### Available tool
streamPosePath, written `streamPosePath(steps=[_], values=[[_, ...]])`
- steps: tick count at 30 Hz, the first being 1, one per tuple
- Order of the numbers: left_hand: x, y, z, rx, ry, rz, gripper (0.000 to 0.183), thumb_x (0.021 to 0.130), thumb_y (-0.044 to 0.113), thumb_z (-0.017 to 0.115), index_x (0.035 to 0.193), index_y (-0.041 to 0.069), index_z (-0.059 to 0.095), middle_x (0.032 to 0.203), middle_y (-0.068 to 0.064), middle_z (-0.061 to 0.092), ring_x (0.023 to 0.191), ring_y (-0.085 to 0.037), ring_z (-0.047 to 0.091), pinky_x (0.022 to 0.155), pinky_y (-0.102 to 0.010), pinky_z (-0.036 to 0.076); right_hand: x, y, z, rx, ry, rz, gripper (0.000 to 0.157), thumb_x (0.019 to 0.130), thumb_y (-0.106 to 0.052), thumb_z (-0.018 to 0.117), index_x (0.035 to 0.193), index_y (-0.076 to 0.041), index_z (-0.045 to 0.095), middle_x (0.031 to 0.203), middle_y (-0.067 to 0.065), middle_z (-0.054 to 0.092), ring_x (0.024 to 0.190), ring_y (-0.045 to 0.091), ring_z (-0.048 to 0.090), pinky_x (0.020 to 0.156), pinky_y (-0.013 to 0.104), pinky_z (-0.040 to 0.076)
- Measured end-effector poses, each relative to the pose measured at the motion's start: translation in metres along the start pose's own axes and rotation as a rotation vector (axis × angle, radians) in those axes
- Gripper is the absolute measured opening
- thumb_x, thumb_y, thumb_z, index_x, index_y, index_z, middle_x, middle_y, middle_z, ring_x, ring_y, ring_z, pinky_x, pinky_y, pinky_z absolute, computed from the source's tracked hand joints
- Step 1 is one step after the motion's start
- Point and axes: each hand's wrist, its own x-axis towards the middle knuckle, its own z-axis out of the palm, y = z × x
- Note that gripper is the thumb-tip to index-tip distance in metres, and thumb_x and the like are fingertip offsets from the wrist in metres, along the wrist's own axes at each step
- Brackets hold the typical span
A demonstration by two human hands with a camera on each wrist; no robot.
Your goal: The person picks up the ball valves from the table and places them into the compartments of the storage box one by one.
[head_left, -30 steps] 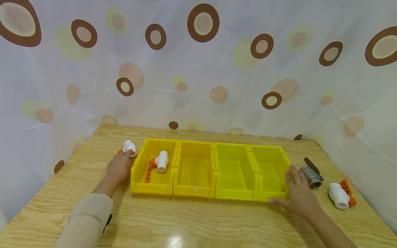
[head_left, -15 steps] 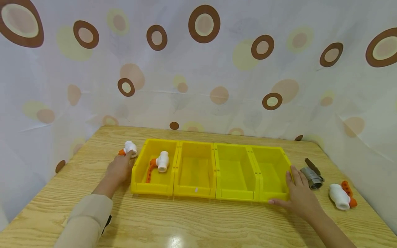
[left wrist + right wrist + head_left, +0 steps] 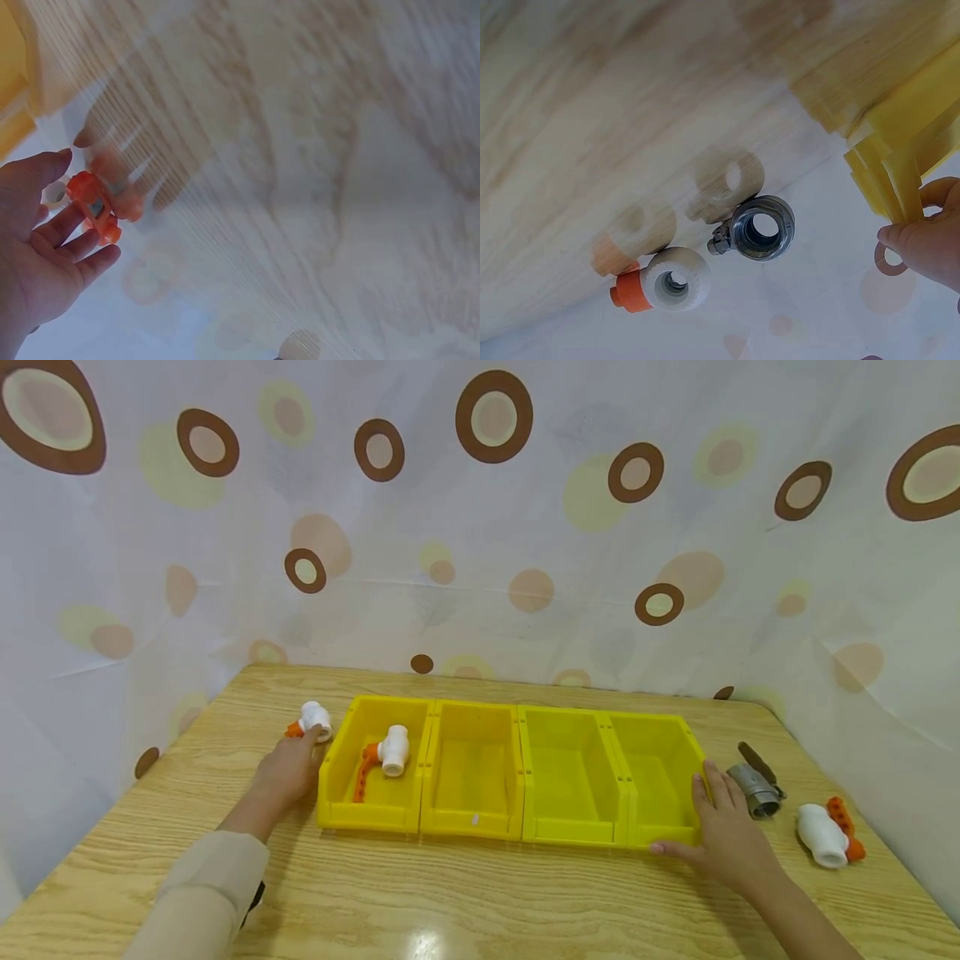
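My left hand (image 3: 285, 770) reaches to a white ball valve (image 3: 315, 718) with an orange handle, left of the yellow bins; the index fingertip is right at its body. In the left wrist view the fingers are loosely extended beside the orange handle (image 3: 96, 202), with the thumb apart from it. My right hand (image 3: 726, 835) rests on the rightmost yellow bin (image 3: 663, 837), fingers spread along its right wall and thumb at the front lip. A second white valve (image 3: 393, 750) with an orange handle lies in the leftmost bin (image 3: 367, 817).
Two middle bins (image 3: 471, 823) join the outer ones in a row on the wooden table (image 3: 480, 902). A grey metal fitting with a dark lever (image 3: 753, 789) and another white valve with an orange handle (image 3: 821, 837) lie at the right. A patterned sheet (image 3: 480, 527) hangs behind.
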Motion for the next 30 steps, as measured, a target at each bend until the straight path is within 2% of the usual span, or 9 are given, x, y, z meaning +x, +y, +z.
streamPosePath(steps=[10, 17, 24, 30], values=[[-0.0043, 0.0025, -0.0027, -0.024, 0.008, 0.006, 0.038, 0.096, 0.015, 0.043, 0.130, -0.003, 0.043, 0.105, -0.033, 0.058, 0.096, -0.046, 0.057, 0.079, -0.057, 0.049, -0.0013, -0.0020, -0.0020, 0.001, 0.011, -0.008, 0.116, 0.069, -0.063, 0.067, 0.135, 0.022, 0.024, 0.146, 0.039, 0.010, 0.127, 0.060, 0.018, 0.092, 0.070, 0.032], [-0.0037, 0.0020, -0.0029, 0.014, -0.005, 0.008, 0.046, 0.091, 0.012, 0.050, 0.133, -0.005, 0.040, 0.106, -0.034, 0.058, 0.096, -0.045, 0.058, 0.077, -0.054, 0.051, -0.0010, -0.0009, -0.0011, 0.005, -0.001, 0.000, 0.117, 0.069, -0.063, 0.066, 0.136, 0.021, 0.022, 0.147, 0.038, 0.007, 0.127, 0.060, 0.016, 0.092, 0.070, 0.031], [-0.0059, 0.0022, -0.0042, 0.017, -0.005, 0.003, 0.046, 0.092, 0.014, 0.051, 0.132, -0.005, 0.040, 0.108, -0.034, 0.058, 0.097, -0.046, 0.057, 0.078, -0.054, 0.051, -0.0007, -0.0001, 0.0003, 0.003, -0.003, 0.002, 0.117, 0.070, -0.064, 0.066, 0.137, 0.020, 0.021, 0.147, 0.037, 0.006, 0.128, 0.060, 0.016, 0.091, 0.070, 0.033], [-0.0077, 0.0013, -0.0063, 0.038, 0.001, 0.027, 0.048, 0.089, 0.013, 0.054, 0.130, -0.008, 0.041, 0.104, -0.034, 0.059, 0.095, -0.047, 0.058, 0.076, -0.054, 0.051, 0.0005, 0.0001, 0.0004, -0.006, -0.003, 0.003, 0.117, 0.070, -0.065, 0.065, 0.137, 0.020, 0.022, 0.147, 0.038, 0.006, 0.128, 0.060, 0.016, 0.091, 0.070, 0.033]])
